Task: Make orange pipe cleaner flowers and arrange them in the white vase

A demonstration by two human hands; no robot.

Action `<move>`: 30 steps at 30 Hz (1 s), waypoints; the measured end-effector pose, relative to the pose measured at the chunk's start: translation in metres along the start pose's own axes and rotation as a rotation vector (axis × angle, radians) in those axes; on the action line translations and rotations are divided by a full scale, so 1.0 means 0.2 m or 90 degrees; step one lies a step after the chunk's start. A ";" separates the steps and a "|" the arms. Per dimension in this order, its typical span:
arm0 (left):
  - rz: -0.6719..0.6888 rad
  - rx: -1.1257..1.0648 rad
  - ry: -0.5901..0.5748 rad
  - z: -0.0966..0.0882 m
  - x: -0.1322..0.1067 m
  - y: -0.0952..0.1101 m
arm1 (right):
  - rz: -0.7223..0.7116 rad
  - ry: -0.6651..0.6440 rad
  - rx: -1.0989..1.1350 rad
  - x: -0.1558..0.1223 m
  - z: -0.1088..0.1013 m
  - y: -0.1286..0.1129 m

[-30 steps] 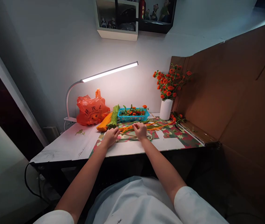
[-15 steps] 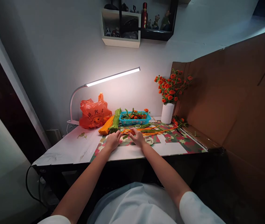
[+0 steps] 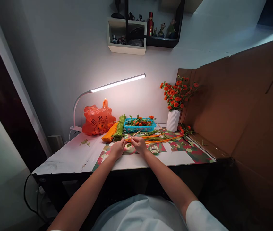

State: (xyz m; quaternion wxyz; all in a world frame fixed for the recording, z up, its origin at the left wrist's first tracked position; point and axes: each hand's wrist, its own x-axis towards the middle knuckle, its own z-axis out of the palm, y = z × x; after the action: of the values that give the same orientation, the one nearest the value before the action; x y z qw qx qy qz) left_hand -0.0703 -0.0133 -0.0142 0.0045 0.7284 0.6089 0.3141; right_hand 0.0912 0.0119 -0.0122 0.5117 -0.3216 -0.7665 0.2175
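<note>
Both hands are close together over the patterned table cover. My left hand is closed in a pinch on an orange pipe cleaner. My right hand pinches the same orange piece just to the right, its fingertips almost meeting the left ones. A thin pale stick slants up by the right fingers; whether it is held is unclear. Loose orange and green pipe cleaners lie behind and right of the hands. A roll of tape rests beside my right wrist. The fingers partly hide the worked piece.
Bundles of orange pipe cleaners and green pipe cleaners lie behind my left hand. Behind them are a red plastic bag, a lit lamp and a blue basket of flowers. A white vase stands beside a cardboard panel.
The orange loop between my hands looks flatter, and my fingertips have drawn closer together. The pale stick now shows above the right fingers. The whole scene sits slightly lower in view.
</note>
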 end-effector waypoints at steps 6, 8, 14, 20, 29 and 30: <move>-0.004 -0.375 0.047 0.02 0.02 -0.02 | 0.025 -0.065 0.130 -0.02 0.03 0.01; -0.018 -0.475 0.042 0.01 0.03 -0.01 | 0.039 -0.089 0.135 -0.02 0.03 0.02; -0.072 -0.658 -0.052 -0.03 0.01 0.04 | 0.065 -0.140 0.161 -0.01 0.01 0.08; -0.059 -0.642 -0.094 -0.05 -0.01 0.05 | 0.073 -0.113 0.114 -0.03 -0.03 0.04; 0.012 -0.507 -0.083 -0.05 -0.01 0.06 | 0.100 -0.069 0.121 -0.04 0.00 0.01; 0.015 -0.510 -0.088 -0.04 -0.01 0.06 | 0.103 -0.070 0.163 -0.03 0.01 0.01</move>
State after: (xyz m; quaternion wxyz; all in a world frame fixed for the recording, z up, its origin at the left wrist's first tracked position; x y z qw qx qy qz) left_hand -0.0636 -0.0212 -0.0031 0.3251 0.6954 0.4280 0.4770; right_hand 0.0921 0.0094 -0.0181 0.4864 -0.3020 -0.7309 0.3714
